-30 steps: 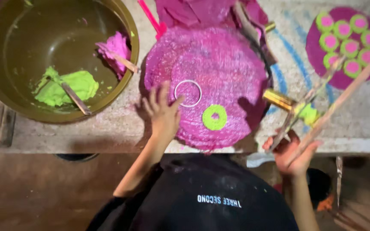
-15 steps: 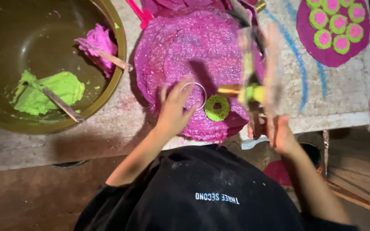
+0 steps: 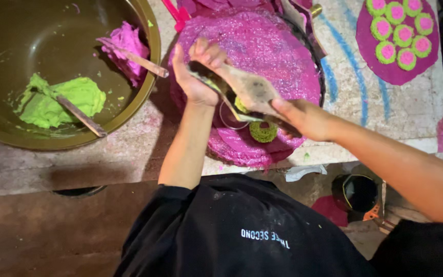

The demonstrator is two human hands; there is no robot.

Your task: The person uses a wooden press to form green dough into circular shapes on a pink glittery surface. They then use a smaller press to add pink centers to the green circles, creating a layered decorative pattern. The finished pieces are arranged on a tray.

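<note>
My right hand [image 3: 303, 119] grips a pair of flat wooden sticks [image 3: 249, 91] smeared with green dough, held low over a round pink glittery mat [image 3: 283, 56]. My left hand [image 3: 195, 77] curls its fingers over the far tips of the sticks. Under the sticks a thin metal ring [image 3: 227, 119] lies on the mat, partly hidden. Beside it sits a green ring-shaped dough piece [image 3: 263, 132].
A large olive bowl [image 3: 149, 77] at left holds green dough [image 3: 73, 97] and pink dough [image 3: 126, 43], each with a stick in it. A pink disc [image 3: 385, 74] at the far right carries several green-and-pink pieces. A dark cup [image 3: 360, 192] stands below the table edge.
My left hand has lifted off the metal ring and closed on the stick tips. My right hand has swung the sticks left, from the table's right edge to over the mat.
</note>
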